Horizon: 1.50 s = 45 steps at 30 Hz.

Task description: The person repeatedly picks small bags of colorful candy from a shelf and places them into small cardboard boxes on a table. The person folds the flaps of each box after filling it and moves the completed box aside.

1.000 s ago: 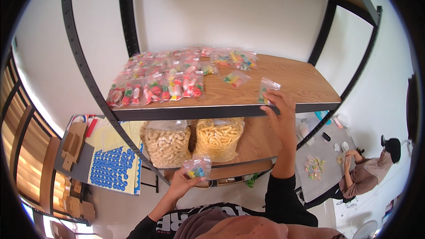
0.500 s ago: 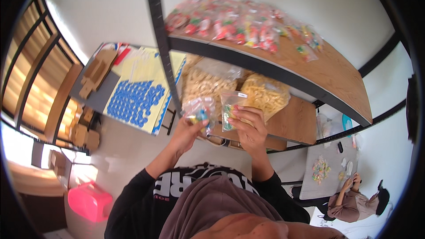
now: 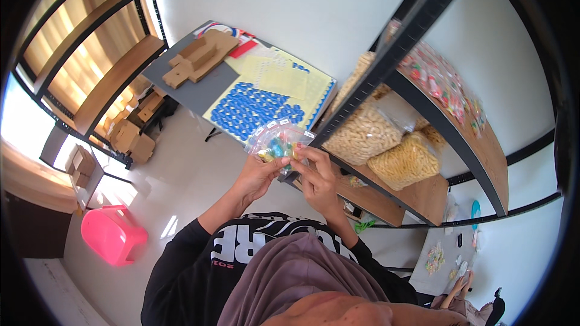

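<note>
A fan of several small see-through zip bags (image 3: 277, 139) with blue, green and yellow pieces inside is held up in front of my chest. My left hand (image 3: 257, 176) grips the bags' lower edges, thumb on top. My right hand (image 3: 318, 182) pinches the bag at the right side of the fan, its fingers bent over the front. The bags overlap, so what each one contains is partly hidden.
Beyond the bags stands a grey table with a yellow sheet, rows of blue round pieces (image 3: 251, 105) and an open cardboard box (image 3: 208, 54). To the right, a shelf (image 3: 483, 151) holds large bags of pale pieces (image 3: 365, 130). A pink chair (image 3: 115, 235) stands left. A person works at the right.
My view has turned left, away from the shelf toward the table. The bag in my right hand, apart before, now lies against the bags in my left.
</note>
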Motion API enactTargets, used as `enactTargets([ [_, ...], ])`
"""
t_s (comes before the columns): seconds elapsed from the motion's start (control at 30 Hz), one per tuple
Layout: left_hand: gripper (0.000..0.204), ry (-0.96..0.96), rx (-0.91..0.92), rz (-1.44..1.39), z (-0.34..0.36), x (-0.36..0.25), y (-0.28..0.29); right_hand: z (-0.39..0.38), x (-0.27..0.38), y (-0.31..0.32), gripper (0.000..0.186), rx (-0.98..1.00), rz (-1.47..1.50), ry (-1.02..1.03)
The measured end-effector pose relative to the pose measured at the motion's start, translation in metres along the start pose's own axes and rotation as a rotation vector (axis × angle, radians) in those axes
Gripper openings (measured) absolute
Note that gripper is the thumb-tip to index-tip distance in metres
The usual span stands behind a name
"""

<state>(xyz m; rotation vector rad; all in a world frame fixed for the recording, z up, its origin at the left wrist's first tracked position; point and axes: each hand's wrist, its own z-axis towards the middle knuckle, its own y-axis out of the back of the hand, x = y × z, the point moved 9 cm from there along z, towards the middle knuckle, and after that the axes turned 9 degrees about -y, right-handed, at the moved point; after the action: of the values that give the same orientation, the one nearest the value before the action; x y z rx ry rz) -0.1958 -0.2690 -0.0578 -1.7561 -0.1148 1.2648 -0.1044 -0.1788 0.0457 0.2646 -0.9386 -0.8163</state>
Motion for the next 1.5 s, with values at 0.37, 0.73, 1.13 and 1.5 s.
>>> enactTargets([
  [0.37, 0.057, -0.075, -0.124, 0.107, -0.042, -0.112, 0.114, 0.017, -0.006, -0.147, 0.032, -0.004, 0.659, -0.56],
  [0.73, 0.067, -0.113, -0.148, 0.375, -0.055, -0.158, 0.214, 0.071, -0.021, -0.266, 0.015, 0.295, 0.574, -0.652],
  [1.13, 0.07, -0.287, -0.528, 0.357, -0.019, -0.291, 0.347, 0.188, 0.004, -0.472, 0.04, 0.828, 0.979, -0.614],
  [1.5, 0.063, -0.259, -0.516, 0.28, 0.104, -0.335, 0.399, 0.299, -0.078, -0.503, 0.04, 0.557, 0.946, -0.712],
])
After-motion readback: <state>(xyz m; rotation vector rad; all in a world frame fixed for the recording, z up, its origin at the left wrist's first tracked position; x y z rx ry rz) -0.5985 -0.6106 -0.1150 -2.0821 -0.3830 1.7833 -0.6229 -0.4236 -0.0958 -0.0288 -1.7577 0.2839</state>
